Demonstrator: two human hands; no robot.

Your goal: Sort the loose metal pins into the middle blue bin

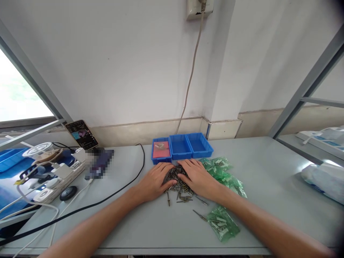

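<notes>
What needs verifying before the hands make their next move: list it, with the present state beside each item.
1. Left hand at the pile of metal pins: ok, cupped at its left side.
2. Right hand at the pile: ok, at its right side.
3. No pins outside the pile: not ok, several lie loose in front.
4. Blue trays upright: ok, side by side behind the hands.
5. Front green bag sealed: cannot tell.
6. Full pin count: cannot tell, the hands hide part.
</notes>
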